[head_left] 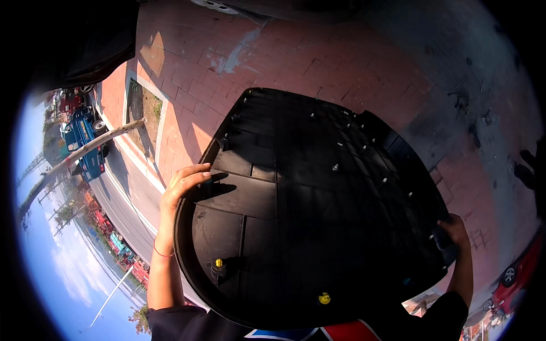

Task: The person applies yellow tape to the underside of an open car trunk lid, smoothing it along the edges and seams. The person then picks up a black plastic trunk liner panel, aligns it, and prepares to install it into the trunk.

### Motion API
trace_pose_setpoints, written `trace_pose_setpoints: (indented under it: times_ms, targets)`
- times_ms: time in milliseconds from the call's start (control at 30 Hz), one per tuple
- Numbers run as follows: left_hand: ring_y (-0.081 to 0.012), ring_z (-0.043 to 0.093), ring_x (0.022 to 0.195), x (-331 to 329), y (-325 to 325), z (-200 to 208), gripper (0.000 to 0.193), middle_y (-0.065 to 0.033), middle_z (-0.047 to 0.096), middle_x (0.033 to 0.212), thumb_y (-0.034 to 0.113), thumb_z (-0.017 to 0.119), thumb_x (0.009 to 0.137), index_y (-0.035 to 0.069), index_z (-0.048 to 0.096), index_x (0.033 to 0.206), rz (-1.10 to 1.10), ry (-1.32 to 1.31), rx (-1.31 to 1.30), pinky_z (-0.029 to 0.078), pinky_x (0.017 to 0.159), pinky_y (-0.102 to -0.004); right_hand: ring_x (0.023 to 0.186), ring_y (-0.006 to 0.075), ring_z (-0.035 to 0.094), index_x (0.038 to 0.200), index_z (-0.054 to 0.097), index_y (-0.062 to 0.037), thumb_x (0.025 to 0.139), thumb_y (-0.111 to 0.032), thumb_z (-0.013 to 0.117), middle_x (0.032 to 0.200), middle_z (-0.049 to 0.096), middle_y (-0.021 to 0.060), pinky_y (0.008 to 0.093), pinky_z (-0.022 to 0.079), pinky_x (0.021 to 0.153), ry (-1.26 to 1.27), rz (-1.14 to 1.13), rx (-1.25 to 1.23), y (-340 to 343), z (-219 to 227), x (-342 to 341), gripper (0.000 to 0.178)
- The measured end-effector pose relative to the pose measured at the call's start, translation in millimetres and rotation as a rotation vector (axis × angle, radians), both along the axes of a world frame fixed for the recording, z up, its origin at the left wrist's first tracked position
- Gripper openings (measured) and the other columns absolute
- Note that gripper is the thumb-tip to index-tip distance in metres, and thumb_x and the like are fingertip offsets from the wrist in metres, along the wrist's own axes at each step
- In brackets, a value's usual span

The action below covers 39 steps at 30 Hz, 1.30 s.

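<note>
A large black plastic car trim panel (307, 227) is held up in front of me, its ribbed inner side toward me. Small white clips (335, 167) stand along its far and right parts, and yellow clips (218, 263) sit close to its near edge. My left hand (185, 182) grips the raised left rim, fingers bent over onto the inner face. At the right edge, in shadow, my right hand (453, 230) is closed on the panel. The undersides of both grips are hidden.
Red brick paving (193, 68) lies beneath, partly shaded. A dark overhanging shape (91, 51) fills the upper left. Beyond a tree trunk (96, 149) at the left, a blue truck (85, 133) stands by the road. A red car (517, 284) is at the lower right.
</note>
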State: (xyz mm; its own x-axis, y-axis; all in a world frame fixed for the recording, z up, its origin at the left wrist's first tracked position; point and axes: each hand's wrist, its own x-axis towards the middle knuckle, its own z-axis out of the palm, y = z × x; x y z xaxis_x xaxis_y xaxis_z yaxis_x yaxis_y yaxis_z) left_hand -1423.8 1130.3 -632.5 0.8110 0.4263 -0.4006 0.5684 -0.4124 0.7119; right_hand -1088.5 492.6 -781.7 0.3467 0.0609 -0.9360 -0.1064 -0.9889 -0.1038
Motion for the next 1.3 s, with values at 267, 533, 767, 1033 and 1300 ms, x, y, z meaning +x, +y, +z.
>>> trace_pose_setpoints:
  times_ms: [267,533,767,1033,1300]
  targets:
    - [-0.0355,0.064,0.117,0.8,4.2,-31.1,0.038,-0.0231,0.058,0.134,0.003,0.061,0.085,-0.003,0.060,0.123,0.581,-0.133,-0.546,0.056,0.098,-0.0454,0.096,0.0247,0.070,0.124,0.064,0.0099,0.086,-0.031,0.077,0.107,0.073,0.0171,0.0369,0.054,0.086,0.105,-0.036,-0.058,32.1,-112.0,2.9,0.057]
    - [-0.0373,0.063,0.120,-24.6,59.2,-64.7,0.055,-0.0254,0.052,0.143,0.005,0.060,0.086,-0.002,0.050,0.139,0.560,-0.171,-0.806,0.056,0.101,-0.0473,0.089,0.0331,0.072,0.098,0.072,0.0122,0.076,-0.029,0.079,0.089,0.073,0.0271,0.0418,0.054,0.081,-0.112,0.046,0.034,42.6,-77.4,-19.8,0.047]
    - [-0.0321,0.060,0.121,-53.6,46.0,-88.5,0.042,-0.0228,0.048,0.147,0.005,0.058,0.092,0.001,0.053,0.134,0.472,-0.426,-0.562,0.054,0.103,-0.0437,0.091,0.0432,0.071,0.095,0.073,0.0095,0.076,-0.033,0.077,0.093,0.071,0.0320,0.0461,0.054,0.082,-0.256,-0.035,-0.026,44.3,13.2,-83.4,0.046]
    - [-0.0232,0.055,0.127,40.6,-33.8,-124.2,0.028,-0.0182,0.048,0.146,0.004,0.057,0.098,0.001,0.056,0.126,0.453,-0.686,-0.748,0.052,0.105,-0.0340,0.088,0.0422,0.072,0.092,0.071,0.0121,0.076,-0.030,0.076,0.089,0.070,0.0337,0.0468,0.054,0.079,-0.467,-0.072,-0.159,-36.5,57.8,-52.4,0.045]
    - [-0.0198,0.054,0.129,155.4,-32.7,-224.1,0.023,-0.0142,0.054,0.141,0.008,0.059,0.098,0.003,0.062,0.120,0.400,-0.477,-1.123,0.044,0.111,-0.0331,0.085,0.0408,0.073,0.097,0.072,0.0117,0.074,-0.025,0.075,0.091,0.072,0.0300,0.0461,0.055,0.076,-0.493,-0.245,-0.222,-146.9,71.9,-90.9,0.043]
